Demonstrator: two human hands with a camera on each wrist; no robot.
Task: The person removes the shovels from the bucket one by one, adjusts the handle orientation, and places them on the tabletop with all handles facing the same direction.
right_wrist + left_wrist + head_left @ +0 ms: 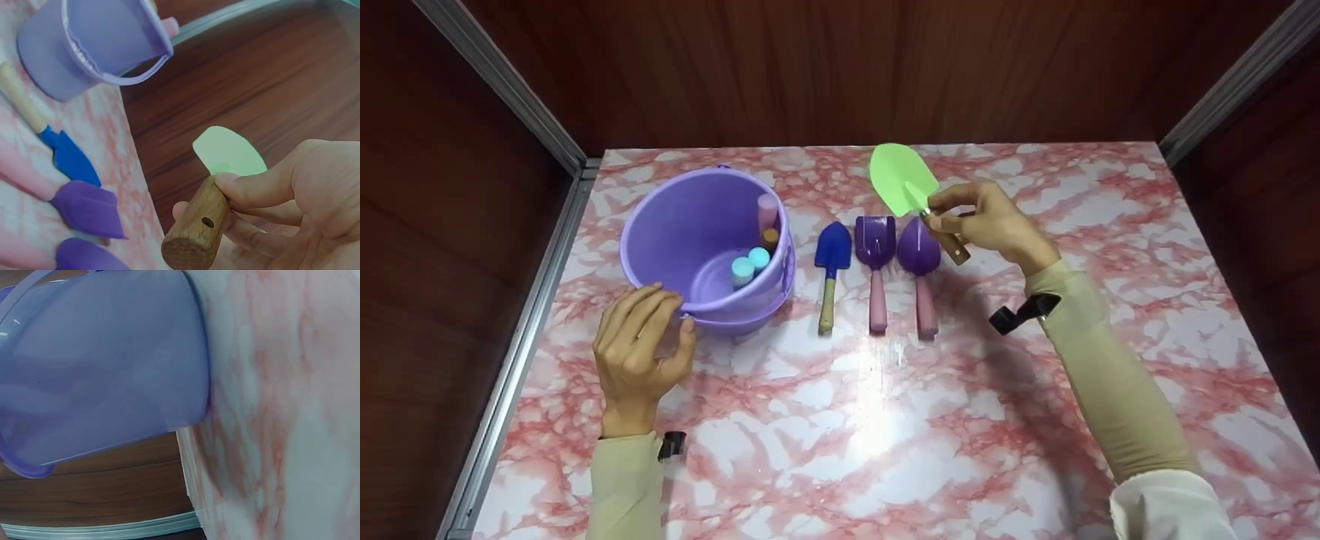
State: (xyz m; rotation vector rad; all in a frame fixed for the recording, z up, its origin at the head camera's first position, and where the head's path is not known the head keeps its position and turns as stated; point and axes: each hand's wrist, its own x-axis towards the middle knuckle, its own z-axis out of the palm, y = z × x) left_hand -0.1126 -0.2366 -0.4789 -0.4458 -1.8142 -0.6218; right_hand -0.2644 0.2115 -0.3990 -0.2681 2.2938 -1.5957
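My right hand (986, 221) pinches a trowel (901, 176) with a lime-green blade and a wooden handle, raised above the tabletop. In the right wrist view, the thumb and fingers hold its handle (197, 225) close to the blade. At the left stands a purple bucket (675, 217), and the fingers of my left hand (637, 352) rest on its near rim. Inside the bucket are small turquoise-ended pieces (743, 270), plus a pink one (767, 206) leaning on the wall. The left wrist view shows mostly the bucket's side (112, 365).
Between bucket and right hand lie a blue trowel (832, 247) with a wooden handle, a square-ended purple scoop (876, 244) and a rounder purple one (919, 251), both pink-handled. The marbled red-and-white table (780, 450) meets dark wood panels (840, 75) at back and sides.
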